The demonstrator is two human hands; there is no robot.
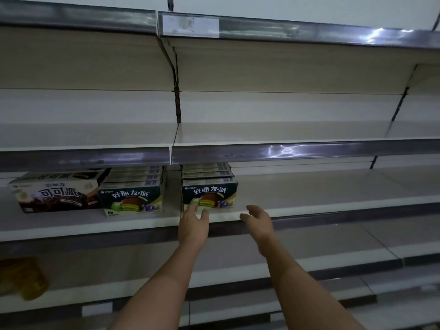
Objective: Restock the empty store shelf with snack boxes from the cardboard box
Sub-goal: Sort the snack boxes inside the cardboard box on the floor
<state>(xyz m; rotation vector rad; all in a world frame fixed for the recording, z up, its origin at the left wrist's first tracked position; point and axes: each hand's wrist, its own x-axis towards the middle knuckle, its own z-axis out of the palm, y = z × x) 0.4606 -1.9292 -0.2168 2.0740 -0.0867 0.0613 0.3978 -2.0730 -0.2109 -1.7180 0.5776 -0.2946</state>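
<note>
Just ahead of both loose, empty hands — left hand [193, 219] touching, right hand [258, 219] beside — sits the box [209, 192], long axis sideways.

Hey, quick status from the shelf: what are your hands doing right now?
Left hand open, fingertips at the right green snack box row. Right hand open, holding nothing. Shelf bare rightward; nothing in the way.

The brown box [56, 192] at the shelf's [309, 206] left end reads 可可派 under 好丽友, while the two green-fronted boxes, one beside it [132, 197] and one further right [209, 194], each read 好丽友·派; barcodes on top are unreadable.
</note>
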